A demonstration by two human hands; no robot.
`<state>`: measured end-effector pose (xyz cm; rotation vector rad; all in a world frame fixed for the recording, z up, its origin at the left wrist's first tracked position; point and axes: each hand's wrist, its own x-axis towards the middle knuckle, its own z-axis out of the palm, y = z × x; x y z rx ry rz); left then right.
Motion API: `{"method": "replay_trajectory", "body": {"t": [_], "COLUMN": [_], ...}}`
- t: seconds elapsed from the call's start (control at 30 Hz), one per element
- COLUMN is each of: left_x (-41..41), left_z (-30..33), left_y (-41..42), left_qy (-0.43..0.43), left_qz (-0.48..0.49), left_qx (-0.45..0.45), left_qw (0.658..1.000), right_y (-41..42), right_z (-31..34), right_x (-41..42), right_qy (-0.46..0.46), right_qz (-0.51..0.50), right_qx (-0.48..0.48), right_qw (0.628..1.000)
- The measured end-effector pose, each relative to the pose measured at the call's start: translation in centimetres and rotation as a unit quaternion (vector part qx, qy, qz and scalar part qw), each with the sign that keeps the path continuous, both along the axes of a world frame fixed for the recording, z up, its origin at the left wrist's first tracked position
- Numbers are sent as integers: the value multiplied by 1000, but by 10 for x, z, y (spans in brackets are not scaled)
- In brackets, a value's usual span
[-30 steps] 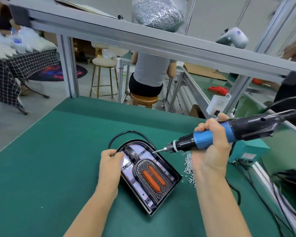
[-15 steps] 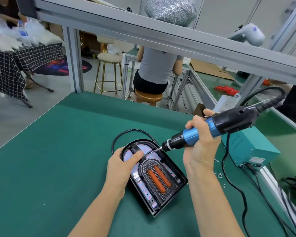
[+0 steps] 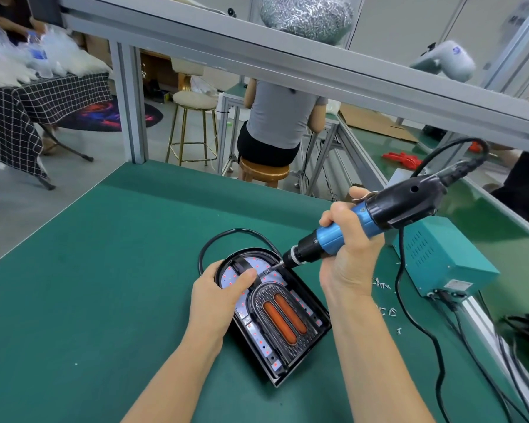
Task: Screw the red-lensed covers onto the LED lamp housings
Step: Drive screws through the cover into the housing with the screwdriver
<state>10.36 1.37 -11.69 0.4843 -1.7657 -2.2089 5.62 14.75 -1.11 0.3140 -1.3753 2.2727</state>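
Observation:
A black arch-shaped LED lamp housing (image 3: 313, 334) lies flat on the green bench mat, its black cable looping behind it. Inside it sits a black ribbed cover with two red lenses (image 3: 283, 317) over a white LED board. My left hand (image 3: 217, 296) rests on the housing's left rim, and its thumb presses the cover's strap near the top. My right hand (image 3: 347, 254) grips a blue and black electric screwdriver (image 3: 364, 222). The bit tip touches the cover's upper right tab.
Loose small screws (image 3: 382, 285) lie on the mat right of the housing. A teal power box (image 3: 440, 261) stands at the right with black cords trailing forward. An aluminium frame beam (image 3: 318, 74) crosses overhead, carrying a bag of screws. A person sits on a stool beyond the bench.
The screwdriver has come down from above the housing until its bit meets the cover's upper right tab. My left thumb moved onto the cover's strap. The camera view shifted.

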Motion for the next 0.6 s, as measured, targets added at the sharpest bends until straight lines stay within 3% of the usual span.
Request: {"method": "replay_trajectory", "body": {"t": [0.6], "left_x": [-4], "left_z": [4], "left_y": [4], "left_qy": [-22], "left_qz": [36], "left_qx": [25], "left_qw": [999], "right_y": [3], "right_z": [6], "right_x": [-11], "right_qy": [14], "right_qz": [141], "right_qx": [109], "right_qw": [984]}}
